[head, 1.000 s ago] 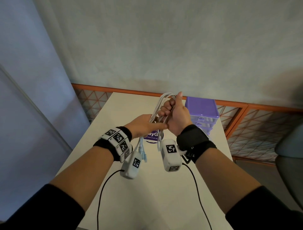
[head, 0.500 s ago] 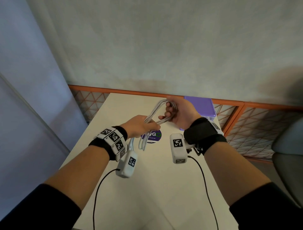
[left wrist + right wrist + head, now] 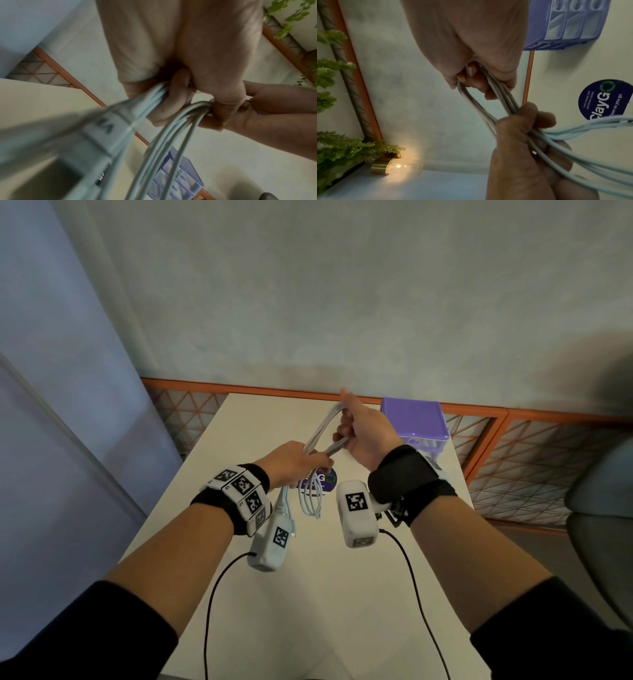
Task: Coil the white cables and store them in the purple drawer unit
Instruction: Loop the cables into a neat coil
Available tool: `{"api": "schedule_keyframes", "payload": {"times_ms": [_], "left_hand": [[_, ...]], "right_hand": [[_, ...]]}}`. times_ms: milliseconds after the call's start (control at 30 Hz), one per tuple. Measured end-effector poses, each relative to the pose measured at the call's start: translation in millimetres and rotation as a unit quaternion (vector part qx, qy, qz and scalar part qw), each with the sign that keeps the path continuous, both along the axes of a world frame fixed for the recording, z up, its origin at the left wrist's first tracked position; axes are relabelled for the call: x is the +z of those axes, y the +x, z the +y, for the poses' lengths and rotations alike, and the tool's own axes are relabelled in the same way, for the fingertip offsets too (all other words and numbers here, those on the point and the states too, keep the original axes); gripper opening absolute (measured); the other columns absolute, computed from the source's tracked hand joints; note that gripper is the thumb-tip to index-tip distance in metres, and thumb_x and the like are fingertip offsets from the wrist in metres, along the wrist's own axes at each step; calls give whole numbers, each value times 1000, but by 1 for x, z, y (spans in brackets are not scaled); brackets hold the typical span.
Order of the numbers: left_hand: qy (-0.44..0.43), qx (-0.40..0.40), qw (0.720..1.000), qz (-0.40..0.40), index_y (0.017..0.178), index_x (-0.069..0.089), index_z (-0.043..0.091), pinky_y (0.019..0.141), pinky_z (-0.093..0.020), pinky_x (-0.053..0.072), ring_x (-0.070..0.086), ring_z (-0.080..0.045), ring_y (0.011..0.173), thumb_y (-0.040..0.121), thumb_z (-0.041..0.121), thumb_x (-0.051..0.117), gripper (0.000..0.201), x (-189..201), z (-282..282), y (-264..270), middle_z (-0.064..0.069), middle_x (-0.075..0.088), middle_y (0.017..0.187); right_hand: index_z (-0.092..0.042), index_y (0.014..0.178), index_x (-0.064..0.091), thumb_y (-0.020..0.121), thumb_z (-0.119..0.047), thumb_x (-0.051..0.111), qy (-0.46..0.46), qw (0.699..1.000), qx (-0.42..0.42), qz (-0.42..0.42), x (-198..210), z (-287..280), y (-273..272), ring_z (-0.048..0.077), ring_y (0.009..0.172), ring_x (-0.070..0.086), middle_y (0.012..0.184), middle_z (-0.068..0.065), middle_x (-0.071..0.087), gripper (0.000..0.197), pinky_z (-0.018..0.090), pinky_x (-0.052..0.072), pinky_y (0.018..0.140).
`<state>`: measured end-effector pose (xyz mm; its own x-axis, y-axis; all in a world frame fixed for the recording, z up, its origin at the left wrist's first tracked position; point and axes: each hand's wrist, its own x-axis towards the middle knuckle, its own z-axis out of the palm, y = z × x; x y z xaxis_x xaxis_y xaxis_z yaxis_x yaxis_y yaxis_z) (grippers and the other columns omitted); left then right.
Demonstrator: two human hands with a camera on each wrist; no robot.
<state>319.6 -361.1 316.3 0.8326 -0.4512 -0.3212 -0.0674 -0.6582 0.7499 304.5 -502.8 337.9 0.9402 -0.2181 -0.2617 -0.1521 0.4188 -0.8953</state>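
Observation:
A looped bundle of white cable (image 3: 322, 429) is held in the air above the table between both hands. My left hand (image 3: 294, 462) grips the bundle's middle, and loops (image 3: 310, 499) and a white plug (image 3: 282, 505) hang below it. My right hand (image 3: 363, 429) holds the upper loop with its fingers curled through it. The left wrist view shows the strands (image 3: 171, 135) running into my left hand (image 3: 171, 102), with the blurred plug (image 3: 102, 129) close to the lens. In the right wrist view the strands (image 3: 498, 92) pass from my right hand (image 3: 477, 79) into the left. The purple drawer unit (image 3: 416, 422) stands at the table's far right.
The cream table (image 3: 308, 594) has a round dark sticker (image 3: 325, 479) under the hands. An orange-framed lattice railing (image 3: 534, 460) runs behind the table and to its right. A grey chair (image 3: 603, 529) is at the right edge. Black wrist-camera leads (image 3: 212, 604) hang from both wrists.
My right hand has swung away from me, toward the drawer unit, pulling the upper loop out long. The left hand keeps its grip on the bundle's middle and has dropped slightly.

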Motion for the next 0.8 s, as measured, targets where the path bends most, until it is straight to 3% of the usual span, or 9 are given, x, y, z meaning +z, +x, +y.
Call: {"api": "schedule_keyframes", "payload": {"times_ms": [167, 333, 433, 533, 600, 633, 700, 767, 800], "left_hand": [[-31, -1, 999, -16, 63, 48, 16, 55, -27, 33, 38, -16, 54, 88, 39, 55, 35, 2, 0, -1, -1, 43, 61], [-62, -10, 998, -27, 92, 65, 9, 71, -28, 40, 55, -17, 81, 92, 45, 49, 40, -1, 5, 1, 3, 63, 84], [-121, -10, 993, -10, 77, 58, 13, 77, -35, 46, 61, -20, 75, 90, 58, 44, 49, -3, 10, 0, 9, 65, 63], [-165, 3, 986, 6, 80, 50, 17, 86, -43, 56, 52, -12, 57, 86, 65, 38, 50, -2, 14, 1, 9, 45, 56], [-174, 14, 984, 13, 77, 43, 17, 83, -43, 58, 37, -8, 49, 90, 60, 35, 46, 2, 15, 1, 6, 33, 59], [-171, 22, 985, 13, 76, 41, 17, 78, -40, 60, 32, -8, 48, 91, 59, 35, 44, 4, 15, 2, 5, 30, 60], [-153, 35, 987, 9, 76, 40, 18, 64, -32, 56, 30, -9, 48, 91, 59, 36, 44, 6, 17, 3, 5, 30, 59], [-141, 39, 989, 8, 75, 41, 18, 57, -28, 45, 30, -9, 48, 91, 60, 37, 45, 5, 19, 6, 6, 32, 58], [-140, 38, 989, 12, 76, 41, 18, 56, -27, 42, 30, -10, 48, 91, 60, 37, 45, 4, 19, 6, 6, 32, 58]], "right_hand": [[-14, 65, 46, 96, -38, 51, 60, 997, -43, -14, 7, -1, 1, 13, 48, 28, 56, -2, 26, 39, 31, 39, 58], [-14, 61, 43, 96, -42, 49, 100, 993, -64, -21, 7, -2, 5, 14, 45, 31, 47, -4, 29, 45, 30, 40, 55], [-14, 60, 40, 97, -43, 45, 121, 989, -72, -37, 6, -9, 7, 14, 46, 32, 41, -5, 31, 47, 30, 41, 57], [-14, 60, 40, 98, -42, 42, 97, 992, -66, -34, 0, -15, 5, 16, 49, 39, 46, -2, 36, 48, 32, 46, 64], [-13, 65, 46, 99, -39, 40, -3, 999, -52, -3, -5, -18, 3, 18, 55, 49, 57, 2, 45, 44, 35, 49, 68], [-11, 69, 51, 100, -33, 39, -99, 994, -44, 10, -7, -20, 3, 21, 61, 53, 63, 4, 50, 40, 36, 49, 70], [-3, 88, 61, 96, -16, 36, -297, 953, -56, 5, -10, -22, 2, 29, 87, 56, 87, 14, 57, 29, 39, 48, 80], [-6, 122, 57, 89, -12, 39, -392, 916, -74, -46, -7, -21, -3, 25, 119, 42, 126, 13, 47, 38, 35, 36, 101], [-13, 134, 49, 84, -17, 44, -439, 894, -34, -84, -6, -20, -7, 22, 128, 33, 138, 8, 38, 50, 33, 29, 105]]}}
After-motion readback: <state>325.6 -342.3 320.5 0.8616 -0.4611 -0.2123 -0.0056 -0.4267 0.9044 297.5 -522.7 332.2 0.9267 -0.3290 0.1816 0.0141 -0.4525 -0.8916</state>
